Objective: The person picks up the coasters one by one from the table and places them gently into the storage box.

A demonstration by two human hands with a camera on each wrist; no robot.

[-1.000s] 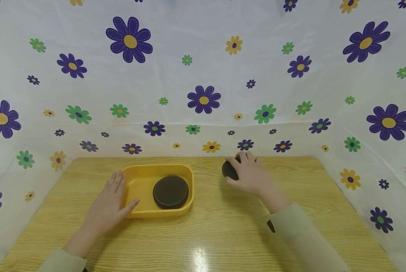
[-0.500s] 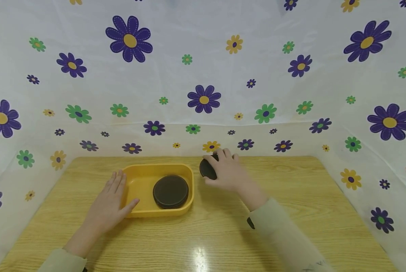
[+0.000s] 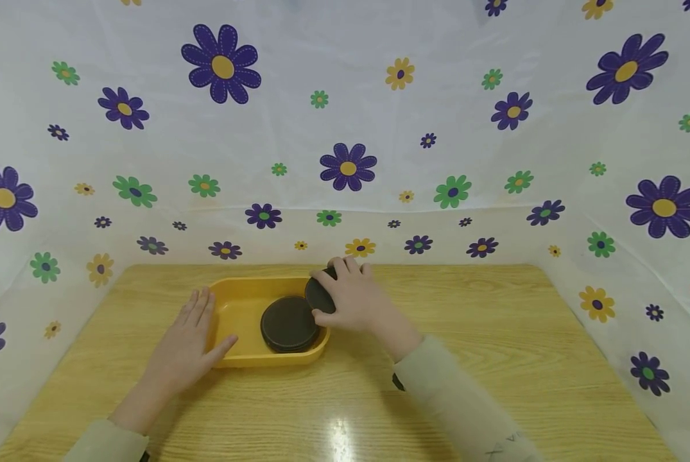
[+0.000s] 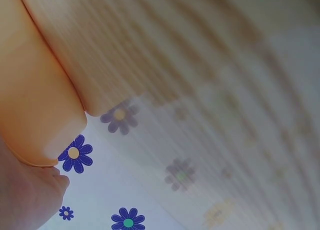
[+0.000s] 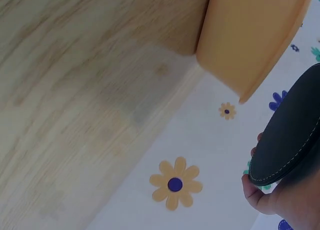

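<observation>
My right hand [image 3: 353, 298] grips a round black coaster [image 3: 319, 294] with pale edge stitching, best seen in the right wrist view, where the coaster [image 5: 287, 127] is held tilted above the table. It hangs over the right rim of a yellow tray [image 3: 235, 360]. Inside the tray, at its right end, lie more dark round coasters [image 3: 289, 324], apparently stacked; how many I cannot tell. Against the tray's left side rests my left hand [image 3: 185, 343], fingers straight and thumb over the front rim. In the left wrist view that hand [image 4: 30, 195] touches the tray's outer wall [image 4: 40, 90].
The tray stands on a wood-grain table [image 3: 472, 385]. A white flower-print cloth [image 3: 345, 77] rises along the table's back edge and both sides. Light reflects off the table near its front middle.
My right hand has carried the coaster leftward, from the table's back right area to over the tray's right rim. The left hand, the tray and the coasters in it stay in place.
</observation>
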